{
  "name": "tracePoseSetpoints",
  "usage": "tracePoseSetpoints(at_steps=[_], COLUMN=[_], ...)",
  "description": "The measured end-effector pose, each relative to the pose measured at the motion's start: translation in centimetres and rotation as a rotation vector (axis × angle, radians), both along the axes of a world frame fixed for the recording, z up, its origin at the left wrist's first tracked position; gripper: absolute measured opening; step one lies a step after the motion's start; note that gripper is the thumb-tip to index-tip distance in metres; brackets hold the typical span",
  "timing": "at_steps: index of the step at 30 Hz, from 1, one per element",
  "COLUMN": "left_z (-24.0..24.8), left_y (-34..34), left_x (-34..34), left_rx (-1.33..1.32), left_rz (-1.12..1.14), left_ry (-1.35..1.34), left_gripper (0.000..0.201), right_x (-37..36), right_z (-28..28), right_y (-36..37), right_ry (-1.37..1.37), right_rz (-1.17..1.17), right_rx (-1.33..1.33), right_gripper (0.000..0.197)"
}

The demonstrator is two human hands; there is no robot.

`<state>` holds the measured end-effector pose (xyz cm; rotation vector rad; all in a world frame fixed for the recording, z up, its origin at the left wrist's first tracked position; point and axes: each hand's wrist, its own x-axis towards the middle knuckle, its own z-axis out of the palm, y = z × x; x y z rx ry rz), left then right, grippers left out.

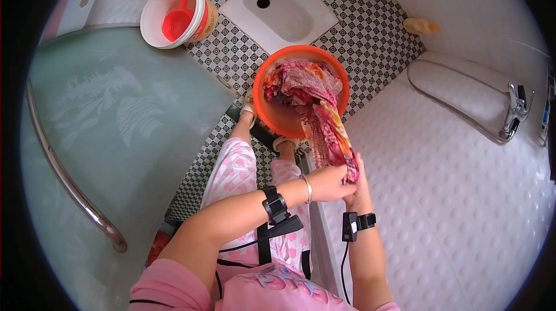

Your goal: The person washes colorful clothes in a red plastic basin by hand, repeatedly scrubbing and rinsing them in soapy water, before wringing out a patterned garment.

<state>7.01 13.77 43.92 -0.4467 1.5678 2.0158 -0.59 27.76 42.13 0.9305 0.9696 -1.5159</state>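
Note:
A wet patterned cloth [307, 82] in pink, red and orange lies bunched in an orange basin [260, 111] on the floor. One end of it stretches up out of the basin toward me. My left hand [327, 183], with a silver bangle at the wrist, is closed around that raised end. Beside it, my right hand [360, 189] grips the same end, its fingers partly hidden behind the cloth. The two hands are pressed close together. Some murky water [284, 117] shows in the basin under the cloth.
Beyond the basin a white squat toilet [284, 12] is set in the black-and-white tiled floor [365, 15]. A white bucket [152, 12] with a red dipper [178, 24] stands at the far left. Frosted glass [127, 137] is on my left. A chrome tap [514, 111] is on the right.

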Motion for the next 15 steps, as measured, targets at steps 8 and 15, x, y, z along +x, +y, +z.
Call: tracePoseSetpoints(at_steps=[8,15], left_z=[-3.7,-2.3], left_y=[3.3,0.5], left_x=[2.0,-0.7], left_rx=[0.491,1.192], left_rz=[0.552,0.623], left_ry=[-0.329,-0.668], left_gripper=[0.035,0.052], right_x=[0.4,-0.4], right_z=[1.4,8.6], right_y=[0.6,-0.7], right_ry=[0.217,0.707], right_rz=[0.039,0.518], right_rx=[0.17,0.111], right_gripper=[0.017,0.018])
